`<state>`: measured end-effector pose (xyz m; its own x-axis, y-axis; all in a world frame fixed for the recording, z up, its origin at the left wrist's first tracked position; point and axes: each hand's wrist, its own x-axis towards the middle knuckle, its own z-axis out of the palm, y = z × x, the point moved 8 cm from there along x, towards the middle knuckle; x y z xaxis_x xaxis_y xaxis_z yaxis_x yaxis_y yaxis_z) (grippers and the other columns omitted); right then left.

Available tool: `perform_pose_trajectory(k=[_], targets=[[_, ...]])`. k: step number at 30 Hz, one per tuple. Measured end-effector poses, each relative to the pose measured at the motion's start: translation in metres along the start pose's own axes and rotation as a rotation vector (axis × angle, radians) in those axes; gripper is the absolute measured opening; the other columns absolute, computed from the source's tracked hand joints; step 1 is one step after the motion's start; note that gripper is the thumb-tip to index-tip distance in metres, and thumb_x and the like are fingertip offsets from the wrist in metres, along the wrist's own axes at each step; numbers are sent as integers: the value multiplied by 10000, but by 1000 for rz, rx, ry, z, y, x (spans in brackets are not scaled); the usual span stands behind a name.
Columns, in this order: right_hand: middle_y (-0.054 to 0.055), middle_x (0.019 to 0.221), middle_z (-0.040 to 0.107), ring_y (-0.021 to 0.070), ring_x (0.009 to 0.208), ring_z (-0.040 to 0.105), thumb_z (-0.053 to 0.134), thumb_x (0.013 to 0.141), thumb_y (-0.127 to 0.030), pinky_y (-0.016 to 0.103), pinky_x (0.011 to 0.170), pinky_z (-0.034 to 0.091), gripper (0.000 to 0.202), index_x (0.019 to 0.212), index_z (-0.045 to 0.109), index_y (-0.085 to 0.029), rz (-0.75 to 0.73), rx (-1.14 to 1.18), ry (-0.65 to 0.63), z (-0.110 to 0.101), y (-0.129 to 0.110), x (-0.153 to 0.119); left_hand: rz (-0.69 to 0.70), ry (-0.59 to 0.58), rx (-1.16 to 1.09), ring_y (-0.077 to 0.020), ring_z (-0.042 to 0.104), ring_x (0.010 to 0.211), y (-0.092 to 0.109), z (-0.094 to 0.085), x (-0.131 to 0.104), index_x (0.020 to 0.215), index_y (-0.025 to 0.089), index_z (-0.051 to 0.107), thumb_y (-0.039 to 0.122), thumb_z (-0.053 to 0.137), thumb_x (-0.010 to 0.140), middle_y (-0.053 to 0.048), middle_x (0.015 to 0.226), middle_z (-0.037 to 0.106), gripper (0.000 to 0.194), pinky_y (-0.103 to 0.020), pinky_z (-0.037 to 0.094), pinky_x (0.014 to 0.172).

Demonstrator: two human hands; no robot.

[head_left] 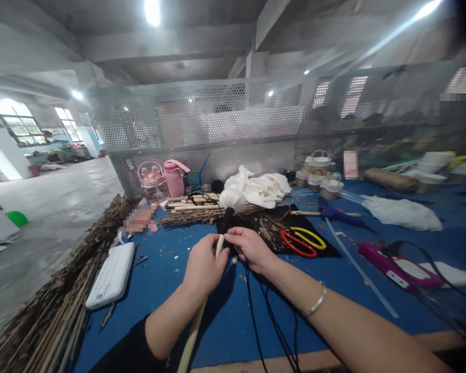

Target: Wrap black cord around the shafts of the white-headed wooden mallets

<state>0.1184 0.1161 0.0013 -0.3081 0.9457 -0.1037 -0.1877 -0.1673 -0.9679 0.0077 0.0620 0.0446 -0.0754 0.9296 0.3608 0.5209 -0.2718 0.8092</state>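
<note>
A pale wooden stick (193,331) runs up from the table's front edge, and my left hand (206,263) is closed around its upper part. At its top end are a black wrapped section (228,215) and a round white head (233,199). My right hand (252,248) pinches at the stick just below the black section, its fingertips close to those of my left hand. Black cord (270,311) hangs from near my right hand over the blue table (151,290). Whether my right fingers hold the cord's end is too small to tell.
Red and yellow scissors (299,243) lie right of my hands on black cloth. A blue glue gun (337,213), a clear strip and a magenta device (399,267) are farther right. At left are a white power bank (112,274) and dried stalks (62,295).
</note>
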Motion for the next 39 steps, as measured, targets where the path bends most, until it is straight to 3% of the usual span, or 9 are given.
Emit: perform_pose_trajectory(k=[9,12,15,18,22,26,28,33,39], targets=[[-134,426,202,22,348,96,635,703,-364,160,337,37,318,919,532,-155,71,85,-166,18,-4,-11,-82,47,-80,-103,506,492,1,-4,4,945,171,666,305,534,758,6,597,608,265,-200,374,492],[-129,424,230,17,343,104,641,703,-388,160,327,42,301,846,519,-153,33,48,-213,18,-4,-8,-183,-31,-172,-85,464,403,-6,4,2,959,155,639,327,526,758,18,564,578,287,-190,347,407],[-113,432,311,9,337,119,643,708,-406,158,323,47,314,828,506,-151,3,58,-269,19,-4,-5,-255,-106,-314,-77,471,374,-12,15,1,982,150,595,362,495,776,-2,659,611,312,-190,347,360],[-111,423,323,9,328,148,649,709,-401,153,326,54,314,839,500,-156,10,80,-298,18,-2,-4,-226,-188,-338,-85,504,380,-12,21,1,985,165,567,410,442,809,-16,728,628,327,-197,362,360],[-129,407,260,14,326,133,674,682,-385,151,318,58,319,774,451,-177,7,113,-278,16,0,-4,-162,-310,-204,-99,510,390,-9,26,-3,972,183,566,435,348,853,-9,667,627,354,-211,367,397],[-120,427,296,14,332,133,676,676,-381,154,315,63,321,783,455,-174,0,87,-228,14,-1,-5,-42,-73,40,-105,514,485,0,4,-1,959,179,564,430,529,765,11,627,610,319,-212,365,484],[-108,440,338,14,331,149,671,678,-380,159,314,69,317,792,465,-168,-15,66,-219,15,-2,-5,5,-7,104,-103,512,516,4,-2,0,954,180,576,395,604,711,20,629,609,326,-213,367,519],[-116,435,291,19,342,133,654,698,-388,151,315,75,305,811,476,-168,-44,42,-233,15,-7,-7,16,-38,43,-98,510,519,3,1,1,944,174,629,341,584,731,15,607,615,274,-204,358,519],[-114,451,244,27,368,118,618,740,-380,152,324,79,277,859,507,-156,-63,31,-304,17,-12,-11,0,-78,-116,-80,468,445,1,7,-2,972,146,612,387,506,798,7,573,599,316,-182,322,434]])
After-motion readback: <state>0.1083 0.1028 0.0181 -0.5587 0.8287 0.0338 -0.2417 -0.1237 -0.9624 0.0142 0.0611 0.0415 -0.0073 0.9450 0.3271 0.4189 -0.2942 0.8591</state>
